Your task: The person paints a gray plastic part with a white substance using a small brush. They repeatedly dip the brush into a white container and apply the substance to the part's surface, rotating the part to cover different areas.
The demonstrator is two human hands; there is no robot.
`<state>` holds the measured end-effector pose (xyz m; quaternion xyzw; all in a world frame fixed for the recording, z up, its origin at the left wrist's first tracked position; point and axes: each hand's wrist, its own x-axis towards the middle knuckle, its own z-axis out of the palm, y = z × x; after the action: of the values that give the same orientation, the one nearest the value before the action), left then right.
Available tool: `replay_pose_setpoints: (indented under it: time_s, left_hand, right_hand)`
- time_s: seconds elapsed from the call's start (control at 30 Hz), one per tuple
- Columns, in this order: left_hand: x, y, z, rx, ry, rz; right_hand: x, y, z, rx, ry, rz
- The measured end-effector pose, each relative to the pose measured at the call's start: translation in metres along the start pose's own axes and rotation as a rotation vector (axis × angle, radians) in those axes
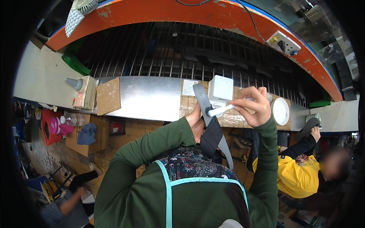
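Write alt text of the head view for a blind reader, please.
The left hand holds a long black-banded grey piece while the right hand touches it with a slim white tool; a white container stands on the bench.

The head-worn fisheye camera looks steeply down, at close range, on the left hand (pixel 197 127) and right hand (pixel 257 108), facing the bench (pixel 152 98), its wide view curving straight edges.

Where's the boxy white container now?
In the head view, the boxy white container is on the bench, just right of centre, between the grey strip and the person's right hand.
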<state>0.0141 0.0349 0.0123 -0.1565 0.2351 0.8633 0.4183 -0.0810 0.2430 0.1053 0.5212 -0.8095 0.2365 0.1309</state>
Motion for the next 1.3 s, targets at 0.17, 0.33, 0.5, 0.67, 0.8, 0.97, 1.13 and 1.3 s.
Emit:
replay_pose_setpoints:
  time_s: [0.17,0.33,0.5,0.67,0.8,0.97,1.13,1.3]
  left_hand:
    - [0.001,0.002,0.005,0.169,-0.024,0.037]
    - [0.005,-0.001,0.010,0.266,0.164,0.122]
    - [0.006,0.000,0.000,0.161,0.115,0.140]
    - [0.015,-0.007,-0.006,0.375,0.156,0.244]
    - [0.013,-0.008,-0.010,0.262,0.087,0.253]
    - [0.012,-0.002,-0.018,0.334,-0.195,0.469]
    - [0.024,0.003,-0.029,0.398,-0.263,0.459]
    - [0.028,0.001,-0.046,0.395,-0.207,0.442]
  right_hand:
    - [-0.001,0.005,-0.009,0.179,-0.072,-0.045]
    - [0.012,0.008,-0.009,0.195,0.124,0.113]
    - [0.028,0.009,-0.020,0.101,0.044,0.102]
    - [0.034,0.008,-0.019,0.119,0.031,0.065]
    - [0.029,0.010,-0.022,0.175,-0.027,0.006]
    - [0.031,0.014,-0.004,0.540,0.006,0.029]
    - [0.027,0.015,0.027,0.413,0.087,0.038]
    - [0.031,0.026,0.013,0.663,-0.088,-0.133]
